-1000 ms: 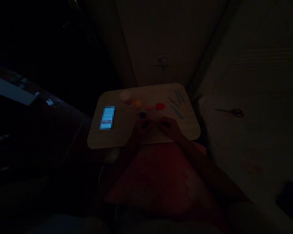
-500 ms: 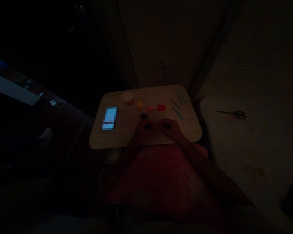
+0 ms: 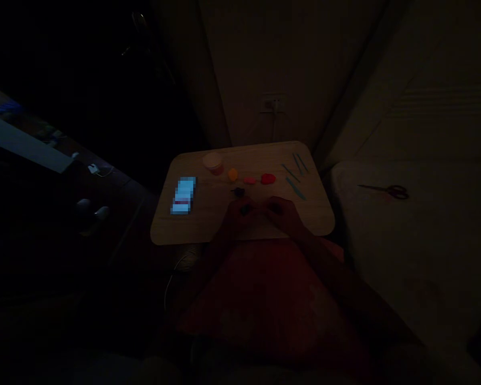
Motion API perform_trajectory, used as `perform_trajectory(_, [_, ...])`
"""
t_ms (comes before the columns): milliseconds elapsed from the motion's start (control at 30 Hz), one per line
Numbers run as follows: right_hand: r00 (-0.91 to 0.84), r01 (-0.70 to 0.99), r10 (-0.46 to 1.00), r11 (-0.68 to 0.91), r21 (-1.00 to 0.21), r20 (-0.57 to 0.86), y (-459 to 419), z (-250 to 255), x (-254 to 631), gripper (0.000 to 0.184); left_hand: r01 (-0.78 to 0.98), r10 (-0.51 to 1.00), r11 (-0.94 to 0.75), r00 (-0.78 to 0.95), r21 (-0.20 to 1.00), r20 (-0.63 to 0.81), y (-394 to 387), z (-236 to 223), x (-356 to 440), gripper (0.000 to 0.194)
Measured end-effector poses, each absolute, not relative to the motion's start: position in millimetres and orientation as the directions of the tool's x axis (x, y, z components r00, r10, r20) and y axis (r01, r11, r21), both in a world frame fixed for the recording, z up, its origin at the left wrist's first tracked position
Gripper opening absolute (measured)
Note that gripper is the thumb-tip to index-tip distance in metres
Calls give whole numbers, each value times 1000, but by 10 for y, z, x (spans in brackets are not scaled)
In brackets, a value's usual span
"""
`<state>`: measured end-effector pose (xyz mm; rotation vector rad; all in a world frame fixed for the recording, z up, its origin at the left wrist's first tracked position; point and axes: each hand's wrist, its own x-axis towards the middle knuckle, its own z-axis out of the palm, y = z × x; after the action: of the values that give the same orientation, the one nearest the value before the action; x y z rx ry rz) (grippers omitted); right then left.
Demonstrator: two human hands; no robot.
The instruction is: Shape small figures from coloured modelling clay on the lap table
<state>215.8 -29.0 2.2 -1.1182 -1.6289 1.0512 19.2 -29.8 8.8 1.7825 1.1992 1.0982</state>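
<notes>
Both my hands meet over the front part of a small wooden table (image 3: 208,230), in very dim light. My left hand (image 3: 238,214) is closed around a small dark lump (image 3: 246,209). My right hand (image 3: 284,213) has curled fingers, their tips close to those of the left; what they pinch, if anything, is too dark to make out. Just beyond the left hand lies a dark piece (image 3: 239,191) with a thin bit sticking out. Behind it are an orange ball (image 3: 233,174), a pink piece (image 3: 249,181) and a red lump (image 3: 268,179), which look like modelling clay.
A pale tub (image 3: 214,163) stands at the back left, with a lit phone (image 3: 183,195) in front of it. Several thin teal tools, one a flat knife (image 3: 295,189), lie at the right. Scissors (image 3: 385,190) rest on a pale surface beside the table. A wall socket (image 3: 273,103) is behind.
The whole view has shifted slightly, so everything sits a little further right. My hands stay together with almost the same grip; the things on the table lie as before.
</notes>
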Motion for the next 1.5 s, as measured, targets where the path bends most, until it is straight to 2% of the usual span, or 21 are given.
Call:
perform_trajectory(200, [-157,222,970,220,-950,188,-288,-6,2173,21,351,944,-314,213,882,252,-318,77,212,15])
perform_trajectory(367, [-178,204,966,225,-953,190,-293,-14,2174,25,356,959,-272,181,894,219,-316,72,208,16])
perform_trajectory(667, [-186,263,967,218,-940,172,-301,11,2169,24,327,970,-232,145,916,195,-301,56,205,31])
perform_trajectory(933, [-184,224,969,206,-953,166,-299,-6,2174,24,348,959,-264,191,900,208,-325,90,216,25])
perform_trajectory(1100, [-213,226,963,211,-951,163,-308,44,2170,26,387,968,-245,144,889,204,-315,73,209,23])
perform_trajectory(1300, [-231,285,959,227,-931,163,-315,52,2157,26,362,972,-228,130,904,193,-302,45,199,20])
perform_trajectory(1500, [-213,214,966,191,-958,145,-307,56,2173,25,307,972,-221,145,926,184,-302,60,174,19])
